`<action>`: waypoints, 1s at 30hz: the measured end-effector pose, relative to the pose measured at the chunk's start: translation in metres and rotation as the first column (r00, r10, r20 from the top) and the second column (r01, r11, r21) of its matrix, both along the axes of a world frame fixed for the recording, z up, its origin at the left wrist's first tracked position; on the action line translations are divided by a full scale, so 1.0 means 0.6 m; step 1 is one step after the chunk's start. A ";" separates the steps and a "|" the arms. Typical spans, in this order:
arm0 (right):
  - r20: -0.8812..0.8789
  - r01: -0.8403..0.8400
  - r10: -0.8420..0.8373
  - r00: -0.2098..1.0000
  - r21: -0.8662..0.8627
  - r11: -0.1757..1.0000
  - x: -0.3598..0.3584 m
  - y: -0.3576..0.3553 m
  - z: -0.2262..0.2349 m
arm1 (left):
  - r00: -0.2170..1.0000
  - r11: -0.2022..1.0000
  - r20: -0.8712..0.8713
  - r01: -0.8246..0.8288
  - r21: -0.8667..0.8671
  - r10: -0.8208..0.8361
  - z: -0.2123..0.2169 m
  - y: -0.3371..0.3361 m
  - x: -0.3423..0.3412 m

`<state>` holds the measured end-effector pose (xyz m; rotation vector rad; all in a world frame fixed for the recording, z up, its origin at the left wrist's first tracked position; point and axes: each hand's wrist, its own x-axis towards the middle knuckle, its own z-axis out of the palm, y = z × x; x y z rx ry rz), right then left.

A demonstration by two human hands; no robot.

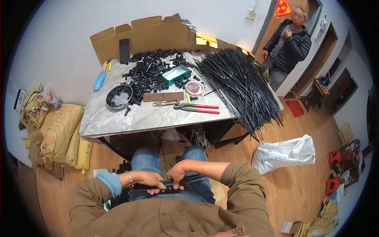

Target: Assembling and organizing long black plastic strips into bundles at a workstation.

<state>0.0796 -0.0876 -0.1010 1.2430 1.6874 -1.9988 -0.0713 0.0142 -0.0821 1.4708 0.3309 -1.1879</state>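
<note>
Over my lap, my left hand (149,180) and my right hand (177,174) are side by side, closed around thin black rods (193,178) that lie crosswise above my thighs. How many rods I hold, and what sits between my fingertips, is too small to tell. On the table ahead lie red-handled pincers (197,108), pliers (166,102) and a flat brown bar (163,97). Behind them spreads a heap of short black parts (148,73). A large bundle of long black rods (241,87) hangs over the table's right front edge.
The grey table (94,122) also bears a round tray (119,106) of black rings, a green box (175,75) and a small white tub (194,88). A white sack (284,153) lies on the floor at right; yellow sacks (63,130) stand at left. Another person (290,43) stands back right.
</note>
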 end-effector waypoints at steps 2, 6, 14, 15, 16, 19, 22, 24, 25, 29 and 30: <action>0.043 -0.015 0.012 0.999 0.059 0.998 0.005 -0.002 -0.012 | 0.995 0.993 -0.023 -0.097 -0.068 0.096 -0.001 -0.019 -0.011; 0.177 0.099 -0.305 0.936 0.698 0.709 0.044 0.006 0.130 | 0.984 0.982 0.012 -0.178 -0.056 0.178 -0.008 -0.001 -0.019; -0.390 0.649 -0.524 0.757 0.367 0.666 0.061 -0.054 0.288 | 0.564 0.789 0.556 -0.484 -0.377 0.611 0.238 0.107 0.152; -0.280 0.586 -0.517 0.809 0.459 0.668 0.060 -0.048 0.257 | 0.476 0.734 0.560 -0.482 -0.478 0.678 0.263 0.105 0.168; -0.113 0.495 -0.554 0.825 0.618 0.611 0.061 -0.043 0.224 | 0.390 0.725 0.615 -0.444 -0.527 0.686 0.268 0.105 0.186; -0.147 0.597 -0.727 0.671 0.688 0.412 0.069 -0.023 0.134 | 0.170 0.679 0.683 -0.424 -0.599 0.710 0.248 0.079 0.214; -0.469 0.881 -0.753 0.461 0.345 0.324 0.076 -0.033 0.026 | 0.167 0.642 0.664 -0.503 -0.578 0.729 0.206 0.023 0.203; -0.275 0.812 -0.775 0.569 0.337 0.476 0.054 -0.037 0.028 | 0.251 0.642 0.609 -0.486 -0.593 0.752 0.120 0.012 0.196; -0.054 0.669 -0.734 0.677 0.463 0.582 0.053 -0.033 -0.049 | 0.232 0.521 0.472 -0.501 -0.691 0.850 0.088 0.006 0.177; 0.005 0.724 -0.729 0.685 0.104 0.682 -0.030 -0.054 -0.119 | 0.098 0.358 0.456 -0.770 -0.528 0.884 -0.022 -0.011 0.087; -0.025 0.756 -0.760 0.649 0.132 0.641 -0.033 -0.058 -0.160 | 0.069 0.282 0.367 -0.773 -0.568 0.928 -0.039 -0.016 0.079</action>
